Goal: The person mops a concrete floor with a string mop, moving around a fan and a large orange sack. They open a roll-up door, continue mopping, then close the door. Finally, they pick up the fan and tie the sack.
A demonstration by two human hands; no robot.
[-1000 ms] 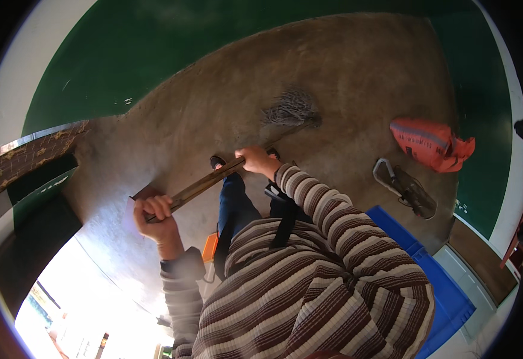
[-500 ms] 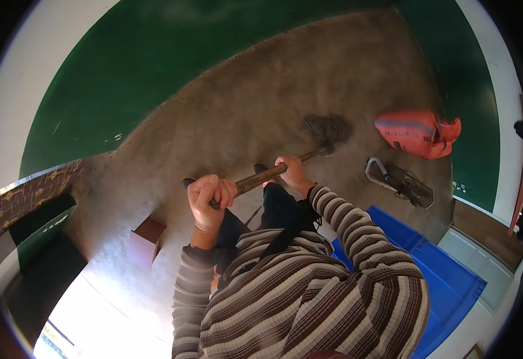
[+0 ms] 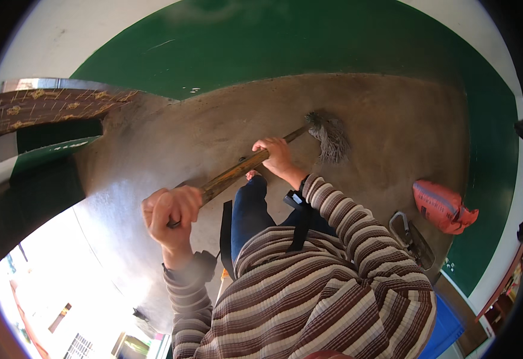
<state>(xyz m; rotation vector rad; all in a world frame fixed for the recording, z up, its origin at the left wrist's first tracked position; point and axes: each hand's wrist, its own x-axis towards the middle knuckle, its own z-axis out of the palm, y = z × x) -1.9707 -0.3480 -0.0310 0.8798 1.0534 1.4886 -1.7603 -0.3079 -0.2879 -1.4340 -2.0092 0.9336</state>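
Note:
A mop with a wooden handle (image 3: 231,175) and a grey string head (image 3: 332,140) slants across in front of me. Its head lies on the brown floor (image 3: 387,131), strands spread toward me. Around the handle's top end, at the left, my left hand (image 3: 171,215) is closed. My right hand (image 3: 276,158) grips the shaft farther down, closer to the mop head. My fingers wrap the wood in both places, and the handle's end pokes out below my left fist.
A red sack (image 3: 444,206) lies on the floor at the right, by the green wall (image 3: 489,155). Nearer me is a dark object with a grey curved handle (image 3: 400,227). A blue panel (image 3: 444,329) shows at lower right. Bright light falls in from the lower left.
My view has turned, so the sack and blue panel sit lower right. The mop head has swung round, its strands now pointing toward me. Both hands keep their hold on the handle.

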